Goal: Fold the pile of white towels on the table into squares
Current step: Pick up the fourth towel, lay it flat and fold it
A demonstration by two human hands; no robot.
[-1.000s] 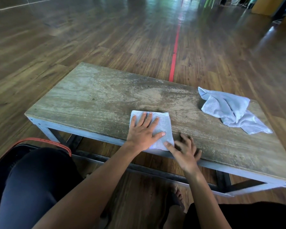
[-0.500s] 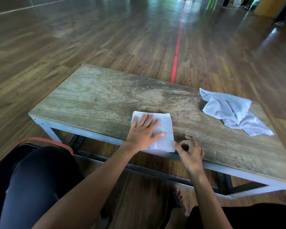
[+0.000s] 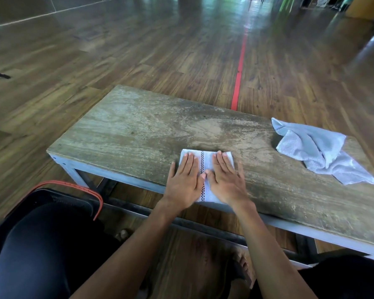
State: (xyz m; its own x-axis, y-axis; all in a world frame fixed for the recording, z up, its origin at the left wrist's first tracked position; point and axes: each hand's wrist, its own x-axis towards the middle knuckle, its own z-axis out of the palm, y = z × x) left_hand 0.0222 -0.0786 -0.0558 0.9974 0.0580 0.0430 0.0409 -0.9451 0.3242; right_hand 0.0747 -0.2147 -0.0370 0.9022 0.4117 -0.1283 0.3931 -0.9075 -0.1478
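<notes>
Both hands flat on folded towel at near edge of bench.

Left hand [image 3: 185, 181] and right hand [image 3: 226, 180] lie side by side, palms down, fingers extended, pressing the folded white towel [image 3: 205, 160]; a black checkered stripe [image 3: 202, 164] shows between them. A crumpled white towel [image 3: 317, 149] lies well apart to the right of the right hand. No brand, label or writing is legible on the wooden bench [image 3: 127, 134].
</notes>
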